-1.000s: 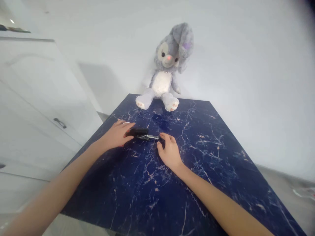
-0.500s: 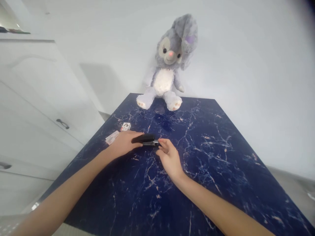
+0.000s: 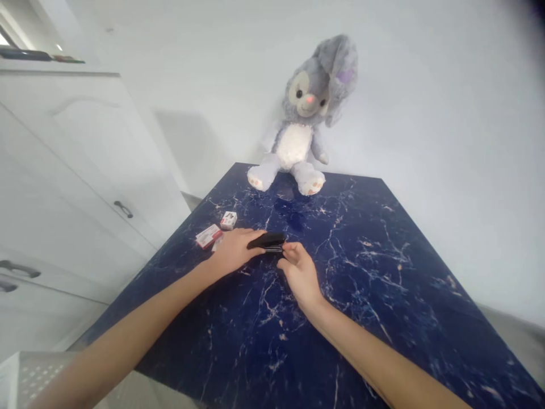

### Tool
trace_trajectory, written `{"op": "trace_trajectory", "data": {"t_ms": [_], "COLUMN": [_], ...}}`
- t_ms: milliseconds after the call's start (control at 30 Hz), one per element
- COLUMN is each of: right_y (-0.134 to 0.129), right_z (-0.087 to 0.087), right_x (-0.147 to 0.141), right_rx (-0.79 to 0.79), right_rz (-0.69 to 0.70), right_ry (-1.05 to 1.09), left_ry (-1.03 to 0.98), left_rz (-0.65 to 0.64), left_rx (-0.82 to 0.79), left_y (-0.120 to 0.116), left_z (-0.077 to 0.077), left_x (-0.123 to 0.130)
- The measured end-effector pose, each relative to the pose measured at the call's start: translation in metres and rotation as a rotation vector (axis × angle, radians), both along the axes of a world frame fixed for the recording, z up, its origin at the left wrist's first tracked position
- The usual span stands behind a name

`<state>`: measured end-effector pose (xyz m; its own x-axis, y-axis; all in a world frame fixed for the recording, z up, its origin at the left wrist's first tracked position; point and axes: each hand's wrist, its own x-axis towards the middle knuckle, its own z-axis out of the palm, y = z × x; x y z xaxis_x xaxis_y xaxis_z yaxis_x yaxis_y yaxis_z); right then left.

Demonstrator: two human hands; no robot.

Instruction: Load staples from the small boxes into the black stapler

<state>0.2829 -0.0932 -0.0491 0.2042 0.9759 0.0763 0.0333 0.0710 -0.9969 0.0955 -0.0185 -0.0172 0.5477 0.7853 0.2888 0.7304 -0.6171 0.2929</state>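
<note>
A black stapler [image 3: 272, 240] lies sideways above the blue marbled table, its metal staple channel showing along the lower edge. My left hand [image 3: 234, 250] grips its rear end, thumb below and fingers over the top. At the stapler's front end is my right hand [image 3: 300, 272], with fingertips touching the tip and the thumb slightly apart. Whether those fingers pinch a part of the stapler is hard to see. Beside my left hand are a red-and-white box [image 3: 208, 236] and a small white box [image 3: 229, 220] with dark print.
A grey plush rabbit [image 3: 294, 145] sits at the far edge of the table [image 3: 366, 341], against the wall. White cabinets [image 3: 85, 187] with dark handles stand on the left. A white perforated bin [image 3: 38, 372] is at lower left.
The view has shifted, so the scene sits further right. My right fingers have come closer against the stapler's front end, and more of the red-and-white box shows.
</note>
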Motion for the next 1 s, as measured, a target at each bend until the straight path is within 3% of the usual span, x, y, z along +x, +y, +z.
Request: {"op": "trace_trajectory", "data": {"t_ms": [200, 267, 333, 400, 500, 567, 667, 733, 833, 1000], "right_y": [0.011, 0.015, 0.013, 0.004, -0.020, -0.037, -0.053, -0.055, -0.053, -0.054], "right_z": [-0.005, -0.005, -0.002, 0.004, 0.010, 0.010, 0.006, 0.003, 0.002, 0.008], "right_x": [0.009, 0.017, 0.028, 0.042, 0.066, 0.081, 0.094, 0.096, 0.093, 0.094], "right_rx": [-0.008, 0.011, 0.033, 0.025, 0.001, -0.004, -0.004, 0.000, 0.000, 0.056], "right_rz": [-0.004, -0.027, 0.037, 0.185, 0.141, 0.027, -0.110, -0.170, -0.154, 0.037], "right_ry": [-0.089, -0.137, -0.173, -0.317, -0.616, -0.708, -0.749, -0.757, -0.752, -0.791], "left_ry": [0.000, -0.038, -0.092, -0.111, -0.044, 0.041, 0.263, 0.404, 0.487, 0.459], "left_rz": [-0.023, -0.054, -0.104, -0.173, -0.204, -0.070, 0.286, 0.442, 0.535, 0.492], "left_rx": [0.047, 0.021, -0.027, -0.062, -0.031, 0.032, 0.122, 0.072, 0.024, -0.105], "left_y": [0.002, -0.004, -0.015, -0.026, -0.033, -0.029, -0.012, 0.001, 0.015, 0.021], "left_z": [-0.006, -0.008, -0.008, -0.007, 0.001, 0.009, 0.022, 0.027, 0.029, 0.024], "left_x": [0.008, 0.010, 0.014, 0.017, 0.011, -0.004, -0.037, -0.056, -0.074, -0.076]}}
